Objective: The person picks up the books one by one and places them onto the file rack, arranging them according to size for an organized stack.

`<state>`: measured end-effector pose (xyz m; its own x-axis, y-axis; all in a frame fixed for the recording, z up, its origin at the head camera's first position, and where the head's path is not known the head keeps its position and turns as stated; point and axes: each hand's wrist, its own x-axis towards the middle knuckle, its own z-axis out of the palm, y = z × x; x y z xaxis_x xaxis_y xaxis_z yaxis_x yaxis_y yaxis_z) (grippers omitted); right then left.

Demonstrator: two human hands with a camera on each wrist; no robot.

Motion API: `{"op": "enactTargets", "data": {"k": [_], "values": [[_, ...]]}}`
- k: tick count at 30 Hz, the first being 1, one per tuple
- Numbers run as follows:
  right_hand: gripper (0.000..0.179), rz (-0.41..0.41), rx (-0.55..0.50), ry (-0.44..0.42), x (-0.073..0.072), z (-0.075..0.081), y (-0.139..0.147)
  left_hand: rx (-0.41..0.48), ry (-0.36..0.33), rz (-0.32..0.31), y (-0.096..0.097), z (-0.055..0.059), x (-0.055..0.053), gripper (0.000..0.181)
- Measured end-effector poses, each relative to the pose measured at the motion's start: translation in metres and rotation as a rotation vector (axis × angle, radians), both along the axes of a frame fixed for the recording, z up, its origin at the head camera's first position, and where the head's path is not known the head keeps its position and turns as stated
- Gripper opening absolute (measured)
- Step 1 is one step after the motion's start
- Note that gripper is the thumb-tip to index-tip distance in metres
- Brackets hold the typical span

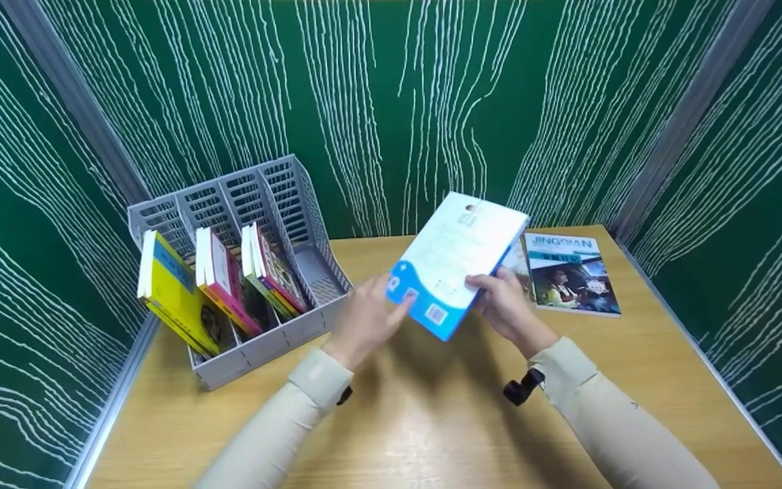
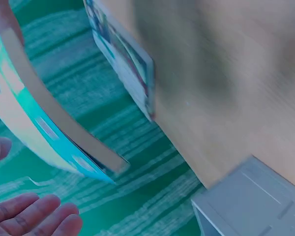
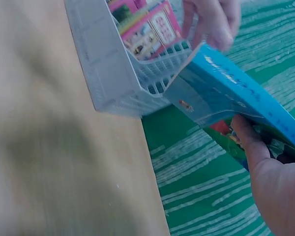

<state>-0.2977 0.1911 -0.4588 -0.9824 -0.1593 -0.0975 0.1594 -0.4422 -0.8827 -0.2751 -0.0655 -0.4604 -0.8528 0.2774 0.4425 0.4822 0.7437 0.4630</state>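
One right hand [image 1: 510,307] grips a blue-and-white paper book [image 1: 460,255]; beside it, left hand [image 1: 364,318], fingers extended; likely handover, needing left grasp.

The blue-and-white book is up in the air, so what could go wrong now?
It might slip: only the right hand seems to grip the blue-and-white book, near one edge, while the left hand has open fingers beside it. If carried toward the gray rack, it could bump it; the yellow book there sticks up above the front wall and might get knocked.
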Motion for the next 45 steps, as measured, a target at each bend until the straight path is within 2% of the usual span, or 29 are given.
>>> {"op": "enactTargets", "data": {"k": [3, 7, 10, 15, 20, 26, 29, 33, 36, 40, 42, 45], "values": [[0.047, -0.008, -0.004, 0.012, 0.004, -0.004, -0.011, -0.031, -0.023, -0.026, 0.01, 0.004, 0.007, 0.063], [0.04, -0.033, 0.014, 0.028, 0.007, -0.011, -0.022, -0.139, 0.002, -0.02, 0.021, 0.006, 0.015, 0.078], [0.036, -0.048, 0.018, 0.033, 0.01, -0.016, -0.03, -0.204, 0.022, -0.021, 0.028, 0.005, 0.019, 0.083], [0.038, -0.08, -0.019, 0.035, 0.014, -0.021, -0.045, -0.306, 0.017, -0.008, 0.038, 0.004, 0.026, 0.09], [0.039, -0.119, -0.012, 0.053, 0.017, -0.024, -0.055, -0.414, 0.009, 0.027, 0.044, 0.002, 0.031, 0.085], [0.023, -0.154, 0.008, 0.116, 0.018, -0.029, -0.06, -0.479, 0.053, 0.062, 0.046, 0.0, 0.031, 0.071], [0.023, -0.166, 0.007, 0.155, 0.019, -0.032, -0.06, -0.507, 0.071, 0.084, 0.047, 0.0, 0.03, 0.071], [0.027, -0.185, 0.079, 0.194, 0.022, -0.033, -0.062, -0.576, 0.183, 0.156, 0.048, -0.005, 0.028, 0.066], [0.03, -0.198, 0.185, 0.216, 0.025, -0.032, -0.067, -0.614, 0.32, 0.249, 0.048, -0.013, 0.025, 0.05], [0.034, -0.174, 0.343, 0.285, 0.028, -0.03, -0.071, -0.618, 0.464, 0.352, 0.045, -0.025, 0.02, 0.031], [0.036, -0.139, 0.415, 0.332, 0.028, -0.028, -0.071, -0.606, 0.521, 0.374, 0.041, -0.027, 0.017, 0.029], [0.038, -0.064, 0.491, 0.409, 0.027, -0.025, -0.067, -0.585, 0.554, 0.355, 0.032, -0.024, 0.013, 0.029]]}}
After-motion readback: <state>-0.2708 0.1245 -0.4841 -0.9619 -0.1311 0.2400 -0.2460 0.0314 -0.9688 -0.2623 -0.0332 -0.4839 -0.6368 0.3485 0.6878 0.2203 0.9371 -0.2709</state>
